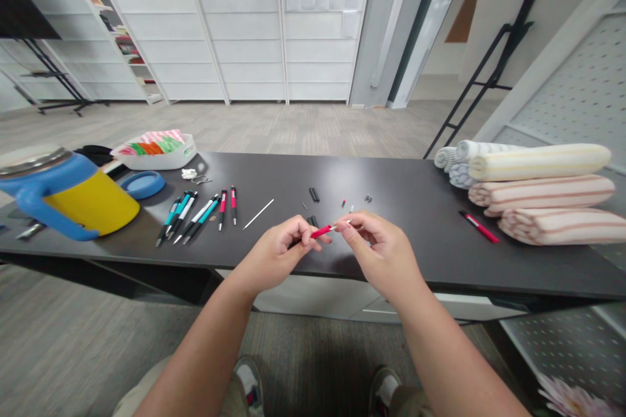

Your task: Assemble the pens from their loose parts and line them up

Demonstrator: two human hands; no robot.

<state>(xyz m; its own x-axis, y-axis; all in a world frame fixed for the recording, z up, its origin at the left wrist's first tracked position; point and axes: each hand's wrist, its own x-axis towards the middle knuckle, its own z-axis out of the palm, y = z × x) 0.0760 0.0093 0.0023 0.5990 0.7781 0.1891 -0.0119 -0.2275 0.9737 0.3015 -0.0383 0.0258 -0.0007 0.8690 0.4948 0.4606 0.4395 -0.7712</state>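
My left hand [280, 249] is closed around a red pen barrel [321, 232] above the desk's front part. With thumb and forefinger, my right hand [384, 253] pinches a thin pale piece at the barrel's right end; its exact kind is too small to tell. Beyond my hands lie short black pen parts [313, 194], a small red piece [343, 202] and tiny dark or metallic parts [368, 198]. A thin white stick [258, 214], like an ink refill, rests left of them. Two red-and-black pens [222, 210] lie farther left, beside several teal, white and black pens [195, 219].
A blue-and-yellow mug [105, 199] lies tilted at the left, near a blue lid [143, 184] and a white basket [159, 158] of colourful packets. At the right, rolled towels [542, 192] are stacked beside a red-and-black pen [479, 227]. The dark desk [401, 182] has drawers below.
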